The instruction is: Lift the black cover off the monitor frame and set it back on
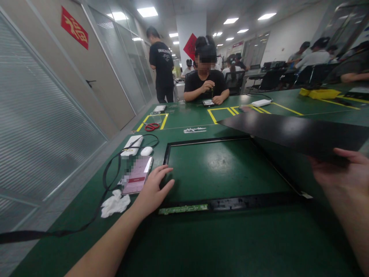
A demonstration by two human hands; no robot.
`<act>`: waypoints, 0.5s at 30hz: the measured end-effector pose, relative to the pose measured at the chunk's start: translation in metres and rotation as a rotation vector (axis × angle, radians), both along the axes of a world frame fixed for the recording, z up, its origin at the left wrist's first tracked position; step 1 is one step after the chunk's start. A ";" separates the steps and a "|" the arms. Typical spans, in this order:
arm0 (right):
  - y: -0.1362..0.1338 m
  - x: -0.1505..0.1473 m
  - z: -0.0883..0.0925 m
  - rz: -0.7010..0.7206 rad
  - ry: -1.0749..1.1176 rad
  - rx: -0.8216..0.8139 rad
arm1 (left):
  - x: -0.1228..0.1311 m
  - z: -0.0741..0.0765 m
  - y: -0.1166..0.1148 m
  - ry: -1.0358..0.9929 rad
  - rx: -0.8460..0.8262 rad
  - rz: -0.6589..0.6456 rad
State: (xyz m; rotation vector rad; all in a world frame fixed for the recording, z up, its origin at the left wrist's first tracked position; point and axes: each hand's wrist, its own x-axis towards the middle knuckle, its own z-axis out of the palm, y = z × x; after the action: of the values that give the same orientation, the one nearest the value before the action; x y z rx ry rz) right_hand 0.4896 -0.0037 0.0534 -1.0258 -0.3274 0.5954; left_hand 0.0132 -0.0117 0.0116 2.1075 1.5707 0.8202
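A rectangular black frame [250, 201], like a screen bezel, lies flat on the green table. Along its near bar runs a narrow green circuit board [183, 209]. My left hand [155, 188] rests over the left side of the frame, fingers stretched out and thumb apart, with nothing held. On the right, my right hand [343, 175] grips the near edge of a large thin black panel [291, 132]. This panel is tilted, raised above the table, and covers part of the view over the frame's right side. The fingers beneath the panel are hidden.
Left of the frame lie a phone [137, 179], crumpled tissue [115, 204], a white power bank [132, 145] and a black strap [95, 219]. Red-handled scissors [152, 127] and small white pieces [195, 130] are farther back. A person [206, 84] sits opposite.
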 end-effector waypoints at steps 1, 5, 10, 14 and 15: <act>-0.002 -0.002 0.002 0.009 0.050 -0.011 | 0.000 0.002 0.000 -0.055 -0.004 0.017; -0.004 -0.002 -0.001 0.025 0.056 -0.117 | 0.004 0.010 -0.001 -0.387 -0.109 0.132; -0.006 -0.002 -0.008 0.161 -0.023 -0.197 | 0.009 0.021 -0.001 -0.966 -0.325 0.231; -0.012 -0.008 -0.005 0.242 -0.020 -0.283 | 0.009 0.031 -0.003 -1.129 -0.572 0.198; -0.013 -0.009 -0.004 0.265 -0.033 -0.296 | 0.009 0.033 -0.004 -1.143 -0.624 0.157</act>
State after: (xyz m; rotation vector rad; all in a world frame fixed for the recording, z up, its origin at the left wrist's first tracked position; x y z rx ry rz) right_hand 0.4810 -0.0166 0.0493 -1.2883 -0.4157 0.8851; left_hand 0.0222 -0.0161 0.0448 0.7808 1.0941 1.0977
